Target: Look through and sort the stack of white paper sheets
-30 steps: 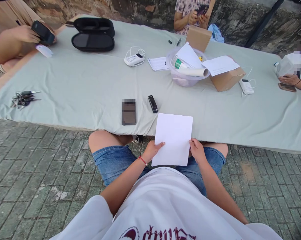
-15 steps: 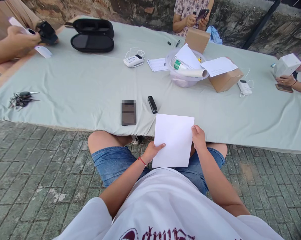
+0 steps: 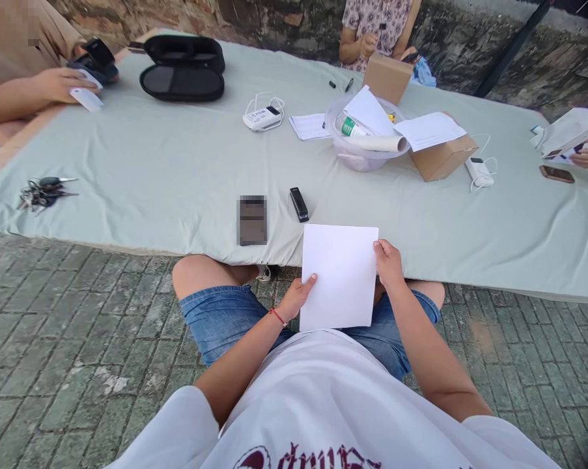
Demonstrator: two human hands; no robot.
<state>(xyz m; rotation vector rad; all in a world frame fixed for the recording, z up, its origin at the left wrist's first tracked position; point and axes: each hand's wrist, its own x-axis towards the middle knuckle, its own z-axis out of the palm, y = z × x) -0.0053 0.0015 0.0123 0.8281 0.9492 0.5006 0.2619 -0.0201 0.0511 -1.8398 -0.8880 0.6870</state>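
Note:
Blank white paper [image 3: 340, 280], perhaps more than one sheet, is held over my lap with its top end at the table edge. My left hand [image 3: 296, 299] is closed on its left side, thumb on top and fingers hidden beneath. On the opposite side, my right hand [image 3: 389, 262] pinches the edge near the upper corner. Just beyond the paper lies a black stapler [image 3: 299, 204]. Left of the stapler is a dark flat item [image 3: 252, 221], blurred out by pixels.
The cloth-covered table [image 3: 176, 176] carries keys [image 3: 47, 193], an open black case [image 3: 182, 81], a white device with a cord [image 3: 262, 118], a plastic basin [image 3: 359, 159] of papers, and a cardboard box [image 3: 443, 159]. Other people sit at the far side and both ends.
My left thumb has slid toward the paper's left edge, and the paper has shifted slightly. The person at left lowered a white item to the table; the far person lowered a phone.

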